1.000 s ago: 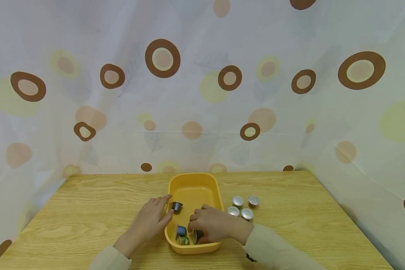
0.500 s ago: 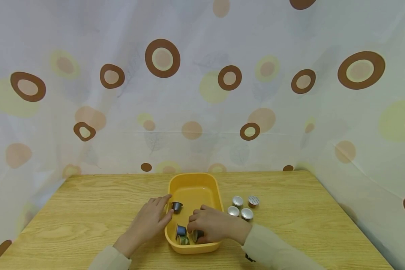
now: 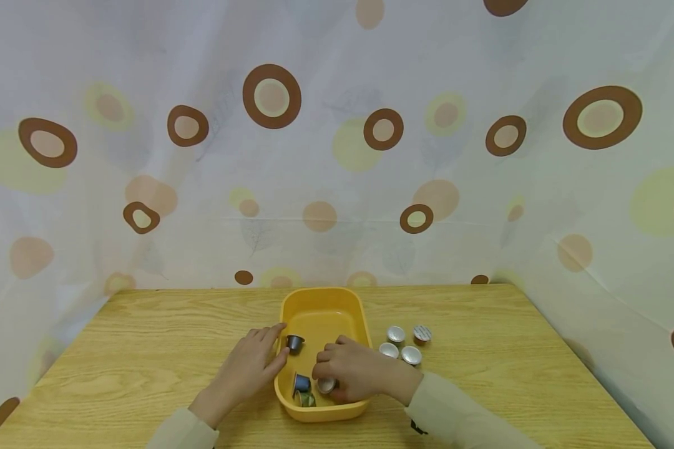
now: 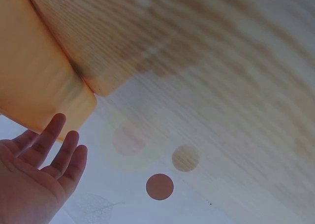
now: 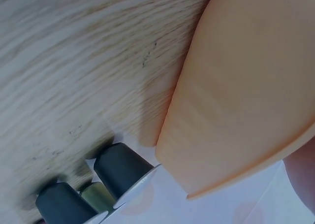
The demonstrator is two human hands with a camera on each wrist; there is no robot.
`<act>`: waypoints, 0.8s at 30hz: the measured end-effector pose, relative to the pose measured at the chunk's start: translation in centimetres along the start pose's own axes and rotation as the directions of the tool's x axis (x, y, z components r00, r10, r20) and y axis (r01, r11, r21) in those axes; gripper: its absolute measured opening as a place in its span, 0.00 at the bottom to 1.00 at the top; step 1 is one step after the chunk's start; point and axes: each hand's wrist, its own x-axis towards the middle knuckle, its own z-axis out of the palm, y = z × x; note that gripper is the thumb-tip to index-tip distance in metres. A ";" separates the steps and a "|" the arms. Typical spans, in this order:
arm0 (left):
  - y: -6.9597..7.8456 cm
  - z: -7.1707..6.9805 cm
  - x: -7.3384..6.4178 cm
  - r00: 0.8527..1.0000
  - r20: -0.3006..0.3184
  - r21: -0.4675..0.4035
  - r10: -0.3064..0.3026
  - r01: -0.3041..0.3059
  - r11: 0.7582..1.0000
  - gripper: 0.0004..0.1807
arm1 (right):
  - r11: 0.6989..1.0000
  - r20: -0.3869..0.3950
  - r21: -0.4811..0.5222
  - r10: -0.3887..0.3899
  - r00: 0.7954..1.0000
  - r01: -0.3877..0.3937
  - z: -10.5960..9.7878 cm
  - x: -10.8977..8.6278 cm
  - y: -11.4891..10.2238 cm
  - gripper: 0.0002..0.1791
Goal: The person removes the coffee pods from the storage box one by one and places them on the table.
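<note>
In the head view a yellow plastic tray (image 3: 322, 415) stands on the wooden table. My left hand (image 3: 247, 362) rests at the tray's left rim with relaxed fingers spread apart. The left wrist view shows this hand (image 4: 39, 170) with fingertips right by the rim. Inside the near right part of the tray, my right hand (image 3: 359, 372) pinches a coffee capsule (image 3: 326, 386), its silver lid tipped upward. Left of it lie a blue capsule (image 3: 301, 383) and a green capsule (image 3: 306, 399) on their sides. A dark capsule (image 3: 294, 343) lies farther back, near the left wall.
Right of the tray, several coffee capsules (image 3: 411, 356) stand lid up on the table (image 3: 483, 349), one with a printed lid (image 3: 422, 334). The right wrist view shows dark-bodied capsules (image 5: 123, 170) close beside the tray's outer wall (image 5: 236, 96). A patterned curtain (image 3: 326, 156) encloses the table.
The capsule at my right hand has turned from lying on its side to showing its silver lid upward. My left hand and the other capsules have stayed in place.
</note>
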 end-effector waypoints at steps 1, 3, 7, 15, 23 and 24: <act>0.0 0.0 0.0 1.000 0.001 0.000 -0.001 0.001 1.000 0.26 | 1.000 0.003 -0.007 0.005 1.000 -0.005 -0.1 0.0 0.0 0.12; 0.0 0.0 0.0 1.000 0.003 -0.002 -0.001 0.001 1.000 0.26 | 1.000 0.009 -0.016 0.017 1.000 -0.017 -0.1 -0.1 0.1 0.13; 0.0 0.0 0.0 1.000 0.005 -0.004 -0.002 0.002 1.000 0.26 | 0.999 -0.008 -0.043 0.026 1.000 -0.026 -0.1 -0.3 0.2 0.14; 0.0 0.0 0.0 1.000 0.003 0.002 -0.002 0.002 1.000 0.25 | 0.996 -0.052 -0.063 0.057 0.997 -0.060 -0.2 -0.7 0.7 0.15; -0.1 0.1 0.0 1.000 -0.005 0.005 0.004 -0.004 1.000 0.25 | 0.994 -0.091 -0.058 0.092 0.992 -0.097 -0.6 -1.2 1.5 0.14; -0.1 0.1 0.0 1.000 -0.006 0.006 0.005 -0.005 1.000 0.25 | 0.994 -0.104 -0.051 0.090 0.990 -0.096 -0.6 -1.3 1.5 0.14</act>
